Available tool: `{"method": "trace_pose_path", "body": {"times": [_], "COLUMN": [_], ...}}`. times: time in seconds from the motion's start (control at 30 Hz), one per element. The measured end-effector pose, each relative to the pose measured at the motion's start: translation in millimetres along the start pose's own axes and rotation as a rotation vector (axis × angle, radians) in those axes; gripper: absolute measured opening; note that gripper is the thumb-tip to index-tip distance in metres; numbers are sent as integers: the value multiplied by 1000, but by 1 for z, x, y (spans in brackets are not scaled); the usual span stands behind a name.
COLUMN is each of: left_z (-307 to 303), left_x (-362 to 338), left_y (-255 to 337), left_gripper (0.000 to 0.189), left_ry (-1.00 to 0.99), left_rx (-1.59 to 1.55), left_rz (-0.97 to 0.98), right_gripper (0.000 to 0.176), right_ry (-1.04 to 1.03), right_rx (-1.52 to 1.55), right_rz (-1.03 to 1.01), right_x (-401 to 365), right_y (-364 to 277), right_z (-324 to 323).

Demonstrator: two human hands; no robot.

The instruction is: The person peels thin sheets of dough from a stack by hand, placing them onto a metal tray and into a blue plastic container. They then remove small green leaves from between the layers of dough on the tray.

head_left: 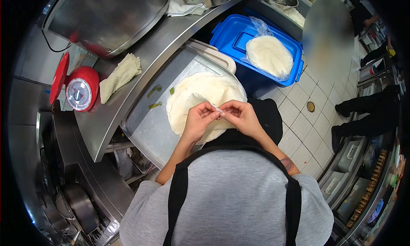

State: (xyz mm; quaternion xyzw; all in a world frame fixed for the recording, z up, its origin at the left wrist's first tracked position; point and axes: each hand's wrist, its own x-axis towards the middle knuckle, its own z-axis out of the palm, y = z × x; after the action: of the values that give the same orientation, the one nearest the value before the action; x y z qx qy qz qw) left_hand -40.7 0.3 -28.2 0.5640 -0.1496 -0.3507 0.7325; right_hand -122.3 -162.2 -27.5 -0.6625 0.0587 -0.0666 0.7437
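Note:
A stack of thin, pale round wrapper sheets (226, 88) lies on a metal tray (147, 122) in front of me, its near right side by my lap. My left hand (198, 121) and my right hand (242, 117) meet over the stack, fingertips almost touching. Both pinch the edge of a thin wrapper sheet (195, 101), part of which stands raised off the pile to the left. The exact bit between the fingers is small and partly hidden. A few green strips (154, 91) lie on the tray left of the stack.
A blue lidded bin (230, 30) beyond the tray carries a plastic-wrapped round white stack (269, 55). On the steel counter (160, 45) are a red dial scale (81, 90), a folded cloth (121, 77) and a large pot (115, 15). Another person's legs (371, 111) show at right.

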Motion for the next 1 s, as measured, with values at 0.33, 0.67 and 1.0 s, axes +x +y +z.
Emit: {"method": "trace_pose_path", "body": {"times": [0.33, 0.67, 1.0], "left_z": [4, 10, 13], "left_x": [-2, 1, 18], "left_y": [-1, -5, 1], "left_gripper": [15, 19, 27], "left_ry": [-28, -66, 39], "left_rx": [204, 179, 214], "left_rz": [-36, 44, -7], "right_gripper": [15, 10, 10], "right_ry": [138, 300, 126], "right_rx": [-145, -195, -202], "right_rz": [-37, -100, -194], "right_x": [0, 11, 9], "right_y": [8, 13, 5], "right_z": [-1, -10, 9]}}
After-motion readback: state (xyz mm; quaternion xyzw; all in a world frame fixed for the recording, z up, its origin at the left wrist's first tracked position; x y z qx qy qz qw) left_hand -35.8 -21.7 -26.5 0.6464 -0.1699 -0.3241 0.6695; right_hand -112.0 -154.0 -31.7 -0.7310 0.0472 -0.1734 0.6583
